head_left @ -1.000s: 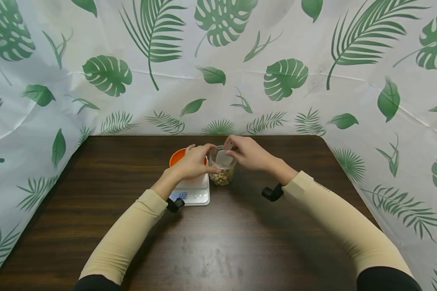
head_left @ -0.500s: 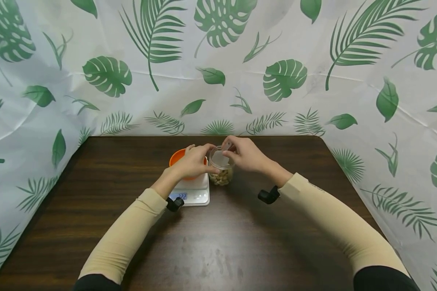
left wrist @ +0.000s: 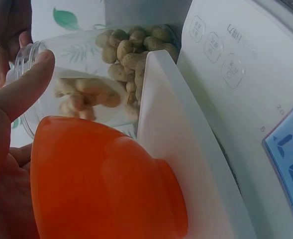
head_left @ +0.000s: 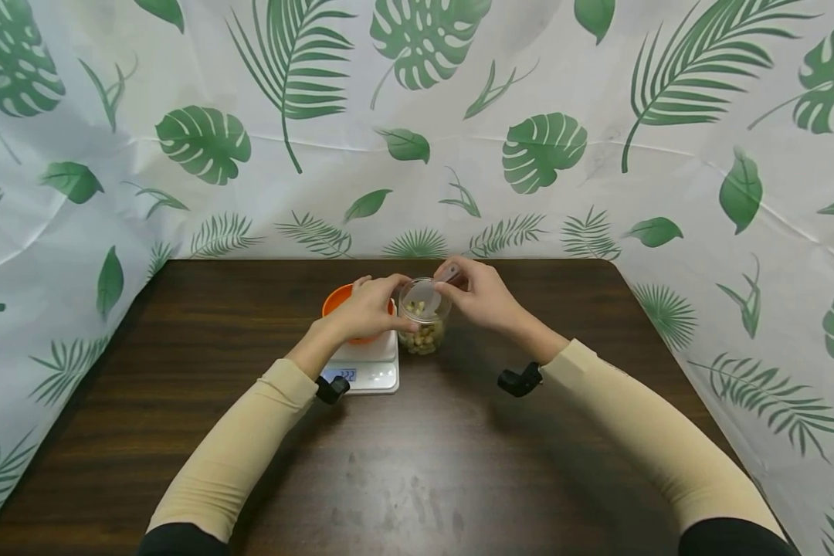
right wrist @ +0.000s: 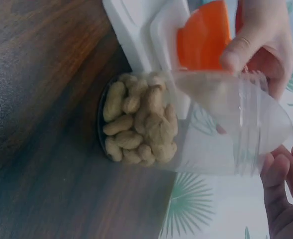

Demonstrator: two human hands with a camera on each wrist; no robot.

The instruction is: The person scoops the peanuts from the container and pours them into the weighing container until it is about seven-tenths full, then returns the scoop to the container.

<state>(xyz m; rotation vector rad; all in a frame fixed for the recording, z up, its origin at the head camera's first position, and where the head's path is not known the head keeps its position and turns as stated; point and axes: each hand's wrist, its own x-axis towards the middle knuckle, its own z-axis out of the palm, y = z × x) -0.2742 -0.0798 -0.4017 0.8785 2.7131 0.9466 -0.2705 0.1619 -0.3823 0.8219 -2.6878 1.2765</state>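
Note:
A clear jar [right wrist: 201, 134] with unshelled peanuts [right wrist: 141, 124] in its lower part stands upright on the table, just right of a white kitchen scale [head_left: 378, 376]. My left hand [head_left: 371, 309] reaches over an orange bowl [left wrist: 101, 179] on the scale, its thumb and fingers around the jar's neck. My right hand [head_left: 483, 297] pinches the handle of a pale translucent scoop [head_left: 425, 297] at the jar's mouth. The scoop's blade slants down inside the jar. Several peanuts [left wrist: 84, 97] show higher in the jar, apparently on the blade.
The scale's lit display [head_left: 343, 375] faces the near side. A dark wood-grain table [head_left: 417, 463] extends around everything. Behind it hangs a white leaf-print cloth [head_left: 417, 193].
The scoop first went deeper into the jar, then rose and tilted, and peanuts now show by its blade. My right hand shifted left, then back right. My left hand stayed put.

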